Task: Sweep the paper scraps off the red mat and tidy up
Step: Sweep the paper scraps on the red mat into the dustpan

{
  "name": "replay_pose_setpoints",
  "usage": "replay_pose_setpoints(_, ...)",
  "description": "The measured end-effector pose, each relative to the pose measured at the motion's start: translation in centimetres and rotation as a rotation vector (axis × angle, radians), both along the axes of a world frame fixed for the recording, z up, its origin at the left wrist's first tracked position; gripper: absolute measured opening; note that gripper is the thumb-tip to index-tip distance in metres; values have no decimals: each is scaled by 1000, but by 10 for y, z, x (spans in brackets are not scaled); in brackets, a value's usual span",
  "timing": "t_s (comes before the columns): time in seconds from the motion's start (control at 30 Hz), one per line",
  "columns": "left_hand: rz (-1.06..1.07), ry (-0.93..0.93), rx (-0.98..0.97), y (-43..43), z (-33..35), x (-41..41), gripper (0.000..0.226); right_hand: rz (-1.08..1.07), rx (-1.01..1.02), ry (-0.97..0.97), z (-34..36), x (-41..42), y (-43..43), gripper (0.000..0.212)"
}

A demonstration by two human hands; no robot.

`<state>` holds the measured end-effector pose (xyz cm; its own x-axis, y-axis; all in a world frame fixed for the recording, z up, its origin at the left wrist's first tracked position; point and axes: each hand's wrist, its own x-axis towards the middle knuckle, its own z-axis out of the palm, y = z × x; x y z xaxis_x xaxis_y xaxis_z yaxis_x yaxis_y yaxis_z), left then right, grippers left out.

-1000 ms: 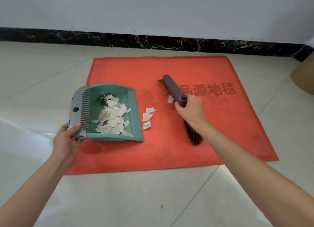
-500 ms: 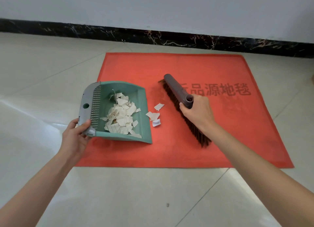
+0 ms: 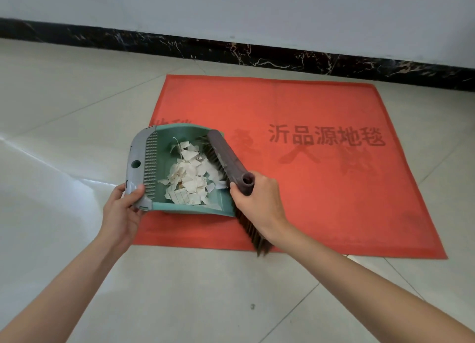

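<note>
Your left hand [image 3: 123,209] is clamped on the grey back edge of the green dustpan [image 3: 164,168], thumb on top beside the comb teeth. That grip probably braces the pan on the red mat [image 3: 321,188] so its open lip faces the sweep and cannot skid away.

Inside the dustpan, the paper scraps [image 3: 189,179] lie heaped in the middle of the tray. I see no loose scraps on the mat outside the dustpan, so the sweeping looks close to done, though the brush and your hand hide a strip along the lip.

At the dustpan's open side, the brush [image 3: 226,160] lies along the lip with its bristles turned into the tray, which suits pressing the last pieces in and holding them there. Your right hand [image 3: 259,204] is wrapped tightly around its near end, just beyond the dustpan's near right corner.

Right of the dustpan the mat carries only dark printed characters. Pale floor tiles surround it, and behind it runs a dark marble skirting [image 3: 257,55] under a white wall. Nothing blocks lifting the pan away.
</note>
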<state>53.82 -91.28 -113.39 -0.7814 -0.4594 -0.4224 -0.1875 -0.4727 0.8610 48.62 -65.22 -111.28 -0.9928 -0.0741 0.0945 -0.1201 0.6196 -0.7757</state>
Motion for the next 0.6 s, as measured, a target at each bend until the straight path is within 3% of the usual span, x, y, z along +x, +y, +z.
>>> replay_pose_setpoints(0.23, -16, 7, 39, -2, -6, 3, 16, -55, -92, 121, 22, -15, 8, 39)
replay_pose_setpoints(0.33, -35, -26, 29, -4, -4, 3, 15, -140, -24, 177, 28, -34, 32, 32)
replay_pose_setpoints(0.43, -112, -172, -94, -8, 7, 0, 23, -230, -8, 169, 25, -44, 60, 31)
replay_pose_setpoints(0.53, -270, -346, -264, -20, 17, -5, 45, -298, -22, 115, 15, -49, 88, 44)
replay_pose_setpoints(0.6, -395, -378, -300, -24, 20, -6, 48, -330, -61, 49, 5, -52, 101, 49)
